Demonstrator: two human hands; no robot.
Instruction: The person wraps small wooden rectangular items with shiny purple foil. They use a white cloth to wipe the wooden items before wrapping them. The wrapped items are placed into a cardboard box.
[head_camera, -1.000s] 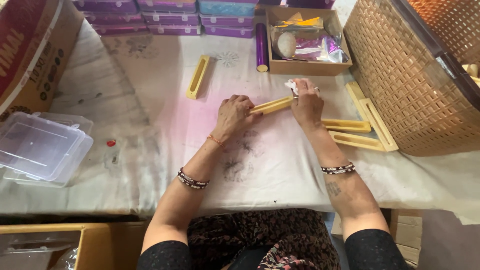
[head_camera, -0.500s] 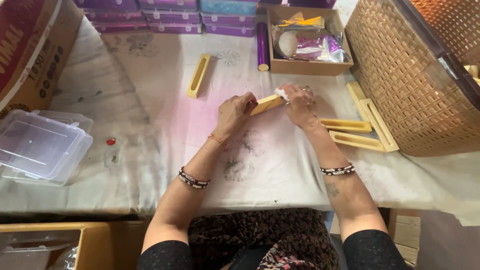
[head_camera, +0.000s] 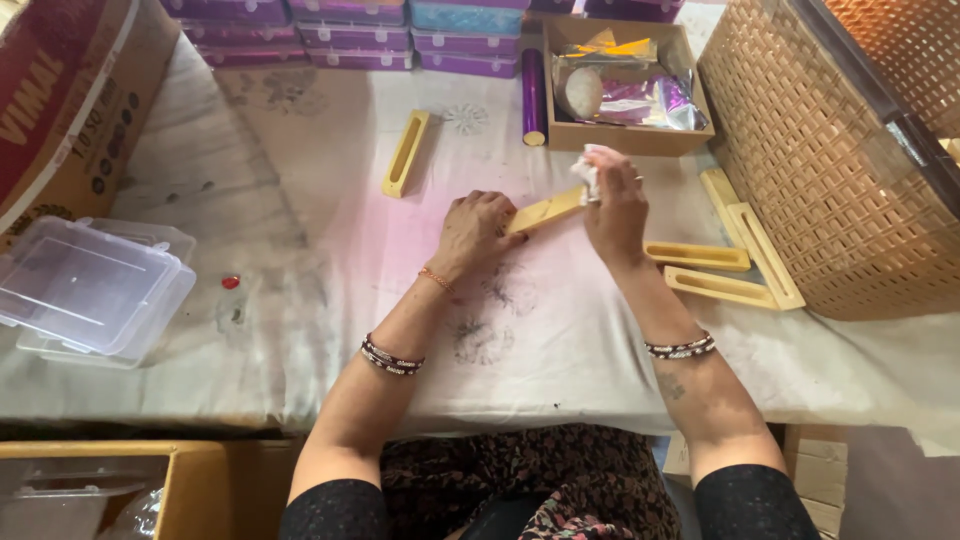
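Vs. 0.5 s ago the right hand (head_camera: 615, 208) has slid from the mid of the yellow wooden strip (head_camera: 547, 210) to its upper-right end, and the white cloth wad (head_camera: 588, 174) now sticks up above the fingers; 1 s ago the strip lay flatter and longer in view. Right fingers are clenched round the cloth, pressing it at the strip's end. Left hand (head_camera: 478, 230), centre frame, still pins the strip's lower-left end to the white table cover (head_camera: 560, 340), fingers curled over it. The strip sits just above frame centre, tilted up to the right. Containers: open wooden box (head_camera: 628, 140) at top centre-right holds a pale round lump and shiny purple and gold foil packs; a purple tube (head_camera: 533, 95) lies just left of it. Clear plastic lidded tub (head_camera: 85, 295) at left edge; contents can't be told. Woven tan basket (head_camera: 840, 170) at right. Purple and blue flat cases (head_camera: 400, 40) stacked along the top edge. 1 slotted yellow piece (head_camera: 404, 152) lies upper centre-left, 4 more (head_camera: 720, 260) beside the basket. Cardboard carton (head_camera: 60, 110) upper left.
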